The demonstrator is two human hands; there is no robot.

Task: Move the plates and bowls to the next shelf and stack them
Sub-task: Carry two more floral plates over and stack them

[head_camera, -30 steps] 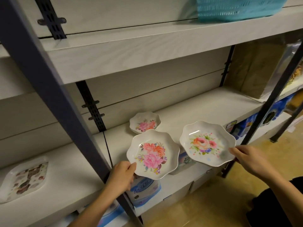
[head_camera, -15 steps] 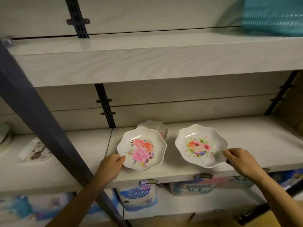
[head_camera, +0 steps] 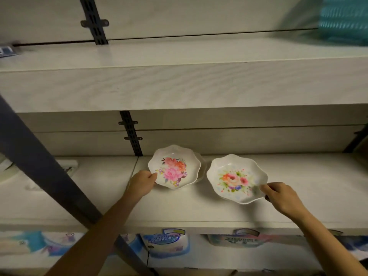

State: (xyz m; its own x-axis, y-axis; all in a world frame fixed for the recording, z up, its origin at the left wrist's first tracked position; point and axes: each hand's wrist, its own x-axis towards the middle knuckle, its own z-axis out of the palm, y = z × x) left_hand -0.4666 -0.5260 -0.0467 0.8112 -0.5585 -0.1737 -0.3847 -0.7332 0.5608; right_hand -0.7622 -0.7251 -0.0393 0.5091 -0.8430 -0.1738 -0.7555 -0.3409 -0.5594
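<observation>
Pinching a floral plate (head_camera: 174, 166) by its rim in the left hand (head_camera: 141, 182) and another plate (head_camera: 237, 178) in the right hand (head_camera: 282, 197), a person lifts both above the middle shelf (head_camera: 189, 206); thin edge grips risk tipping one loose.

1. This looks like a shop aisle or stockroom, not a home.
2. Long pale wood-grain shelf boards (head_camera: 179, 86) run in tiers, one above another, against a matching back panel.
3. They hang on black slotted metal uprights (head_camera: 131, 134) with brackets, the adjustable kind used for retail racking; a dark grey metal post (head_camera: 39, 162) stands in front.
4. The lowest tier is packed with a row of blue-and-white plastic-wrapped packs (head_camera: 167, 244), many alike, their print too blurred to read.
5. Housewares sit out as stock: a teal plastic basket (head_camera: 344, 18) on top, and a white scalloped plate with pink flowers (head_camera: 175, 168) near a white scalloped plate with orange flowers (head_camera: 237, 178).
</observation>
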